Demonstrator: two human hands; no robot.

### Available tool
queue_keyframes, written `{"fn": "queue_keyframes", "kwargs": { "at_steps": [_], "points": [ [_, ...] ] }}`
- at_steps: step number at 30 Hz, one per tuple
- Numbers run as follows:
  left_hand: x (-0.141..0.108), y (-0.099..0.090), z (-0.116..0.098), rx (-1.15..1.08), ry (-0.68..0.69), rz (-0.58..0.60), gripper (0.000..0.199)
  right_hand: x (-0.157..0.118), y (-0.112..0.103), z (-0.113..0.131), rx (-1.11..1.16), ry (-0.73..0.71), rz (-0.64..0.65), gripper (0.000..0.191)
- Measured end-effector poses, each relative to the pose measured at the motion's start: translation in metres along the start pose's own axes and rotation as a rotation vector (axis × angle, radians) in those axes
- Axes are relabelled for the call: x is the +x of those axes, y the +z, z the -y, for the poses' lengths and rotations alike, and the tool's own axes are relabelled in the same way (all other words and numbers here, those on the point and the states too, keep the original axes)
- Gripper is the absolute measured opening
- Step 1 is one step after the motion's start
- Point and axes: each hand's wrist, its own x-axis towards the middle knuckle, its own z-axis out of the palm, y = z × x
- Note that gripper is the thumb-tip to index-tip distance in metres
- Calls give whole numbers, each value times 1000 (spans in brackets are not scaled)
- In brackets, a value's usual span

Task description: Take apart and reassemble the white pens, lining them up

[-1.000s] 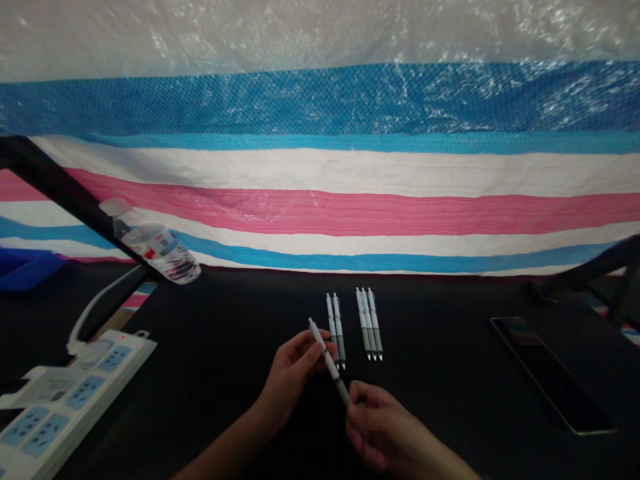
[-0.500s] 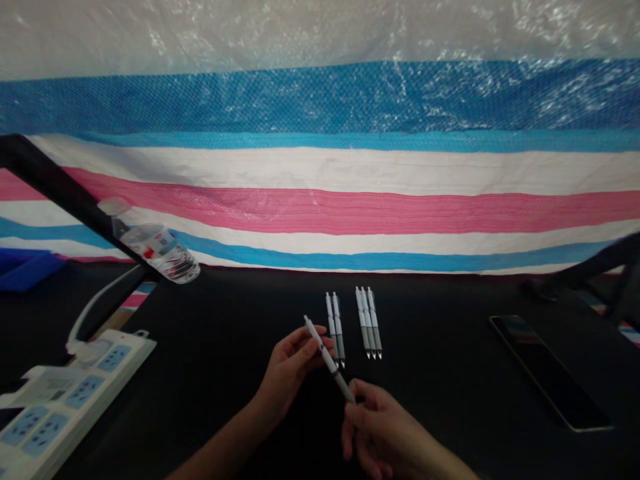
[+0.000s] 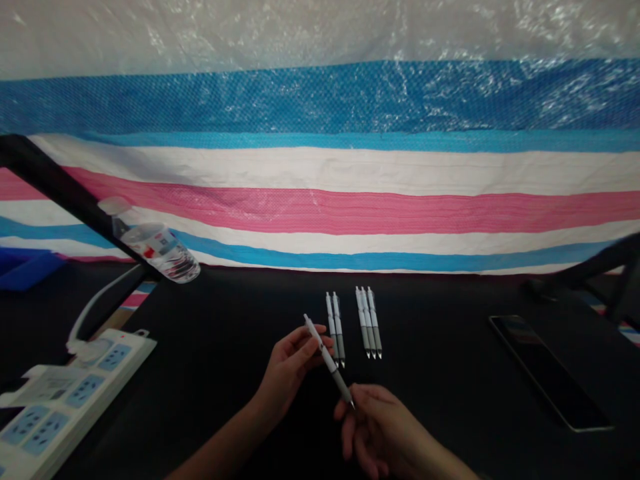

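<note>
A white click pen [image 3: 327, 359] with a grey grip slants down to the right between my hands. My left hand [image 3: 293, 363] pinches its white barrel between thumb and fingers. Its bare metal tip lies against the fingers of my right hand [image 3: 373, 427], with the thumb at one side and curled fingers at the other. Just behind my left hand lie two matching pens [image 3: 336, 327], partly hidden by the fingertips. Three more pens [image 3: 369, 323] lie side by side to their right, tips towards me.
The black table [image 3: 440, 400] carries a phone [image 3: 550, 373] at the right and a white power strip [image 3: 75, 400] at the left. A water bottle [image 3: 160, 250] leans by a black bar [image 3: 65, 187]. A striped sheet [image 3: 320, 207] hangs behind; a blue tray [image 3: 30, 267] is far left.
My right thumb has drawn back and its fingers have shifted left, exposing the held pen's tip. My left hand and the lying pens have hardly moved.
</note>
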Motion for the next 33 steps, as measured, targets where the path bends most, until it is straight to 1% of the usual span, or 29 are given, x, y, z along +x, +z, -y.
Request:
{"fn": "queue_keyframes", "kwargs": {
  "at_steps": [1,4,6,11,15,21,23,25,28,29,31,33],
  "points": [
    [0,0,0,3,2,0,29,0,0,0,-3,-3,-10,62],
    [-1,-1,0,15,2,8,28,-1,2,1,-39,-46,-27,53],
    [-2,-1,1,18,0,18,28,-2,2,1,-58,-46,-24,51],
    [-2,0,1,8,11,17,28,-1,1,1,-16,-9,-26,58],
    [-2,2,-1,11,34,8,28,0,0,0,-49,-39,-42,52],
    [-1,5,-1,-1,20,48,30,-1,-2,-1,-79,14,39,58],
    [-1,5,-1,4,26,41,32,-3,-1,2,-116,6,15,59],
    [-1,5,-1,35,46,26,39,-4,0,6,-190,-31,-20,61],
    [-1,3,-3,116,97,26,61,-5,-1,12,-375,-150,-103,64],
    [-1,3,-3,145,111,35,64,-5,-1,13,-436,-190,-134,64],
    [0,1,-4,194,128,53,62,-5,-3,14,-517,-242,-183,64],
    [2,0,-4,231,131,60,53,-4,-3,13,-550,-247,-194,64]
  ]
}}
